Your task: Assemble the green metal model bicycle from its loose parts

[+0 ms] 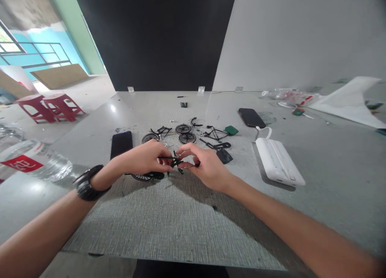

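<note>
Close together over the grey table, my left hand [147, 157] and my right hand [208, 165] both pinch a small black model bicycle part [175, 162]. Fingers cover much of it, so its exact kind is hidden. Beneath my left hand lies a spoked wheel [141, 176] with a dark green-black piece [157, 175] beside it. Just beyond the hands are more toy bicycle wheels [187, 137], a black frame piece [163, 130] and another bicycle frame [215, 133]. A dark flat piece [224, 156] rests by my right hand's knuckles.
A dark phone [121, 144] lies left of the parts, another phone [251, 117] at the back right. The white power bank [279, 161] with a short cable stands to the right. A water bottle [39, 159] lies at the left. Behind rises a black panel [157, 37].
</note>
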Demonstrator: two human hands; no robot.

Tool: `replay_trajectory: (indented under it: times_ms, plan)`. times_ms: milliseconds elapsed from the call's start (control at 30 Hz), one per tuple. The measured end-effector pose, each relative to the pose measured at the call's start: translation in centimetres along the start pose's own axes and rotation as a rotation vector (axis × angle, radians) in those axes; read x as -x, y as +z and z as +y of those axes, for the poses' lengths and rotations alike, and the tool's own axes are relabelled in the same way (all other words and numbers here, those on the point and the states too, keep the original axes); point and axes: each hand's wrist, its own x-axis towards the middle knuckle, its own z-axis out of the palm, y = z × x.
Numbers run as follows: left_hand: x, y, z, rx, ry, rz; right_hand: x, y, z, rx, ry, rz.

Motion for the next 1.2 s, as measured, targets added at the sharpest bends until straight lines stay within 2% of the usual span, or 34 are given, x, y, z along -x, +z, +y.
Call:
replay_trajectory:
  times_ms: [233, 400, 633, 767, 867, 1033, 1200]
  plan:
    - [0.2, 0.1, 0.2, 0.002, -0.035, 0.005, -0.2, 0.1, 0.0, -0.011, 0.038, 0.000]
    - [0.5, 0.2, 0.2, 0.015, -0.042, 0.068, 0.1, 0.3, -0.4, -0.032, 0.103, 0.042]
    - [0.4, 0.9, 0.4, 0.151, -0.076, 0.201, -0.1, 0.2, -0.4, -0.332, 0.196, 0.103]
    - [0.5, 1.3, 0.8, 0.270, -0.120, 0.285, -0.1, 0.0, -0.2, -0.411, 0.240, 0.116]
    - [0.7, 1.5, 0.9, 0.304, -0.067, 0.317, -0.2, -0.1, -0.3, -0.471, 0.274, 0.101]
    - [1.1, 1.9, 1.0, 0.239, 0.057, 0.358, -0.4, -0.7, -0.7, -0.527, 0.316, 0.064]
    - [1.5, 2.0, 1.3, 0.218, 0.126, 0.356, -0.5, -1.1, -0.5, -0.544, 0.299, 0.030]
